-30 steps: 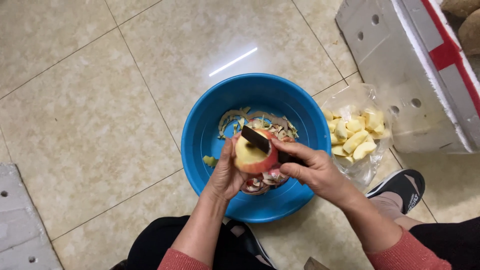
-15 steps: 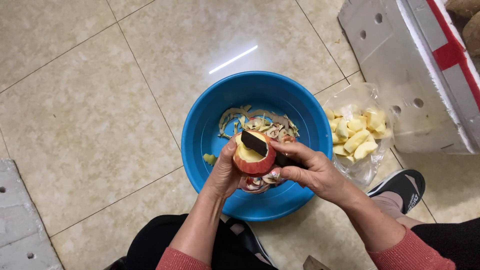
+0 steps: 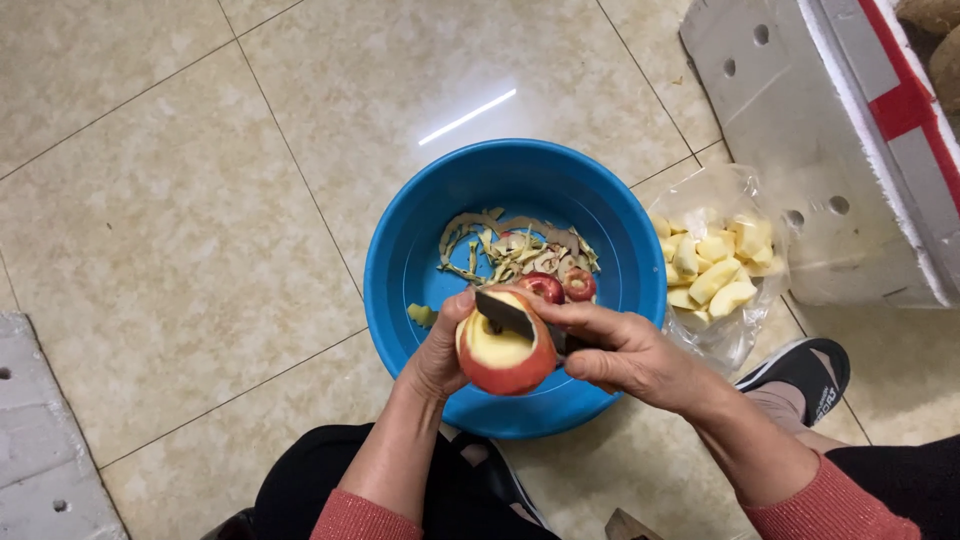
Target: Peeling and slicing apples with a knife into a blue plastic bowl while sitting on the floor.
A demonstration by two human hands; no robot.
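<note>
My left hand (image 3: 437, 352) holds a red apple (image 3: 503, 358), partly peeled so its pale flesh faces up. My right hand (image 3: 622, 352) grips a knife (image 3: 508, 314) whose dark blade lies across the apple's top. Both hands hover over the near side of a blue plastic basin (image 3: 420, 240). Inside the basin lie curls of apple peel (image 3: 515, 250) and two small red apple pieces (image 3: 560, 286).
A clear plastic bag (image 3: 715, 262) with several pale peeled apple chunks lies right of the basin. A white foam box (image 3: 820, 150) with red tape stands at the upper right. A foot in a black sandal (image 3: 800, 375) rests on the tiled floor. Grey foam slab (image 3: 40, 450) at lower left.
The apple has been turned in my left hand, and the knife blade has shifted slightly left across its top. Hands have dropped a little toward the basin's near rim.
</note>
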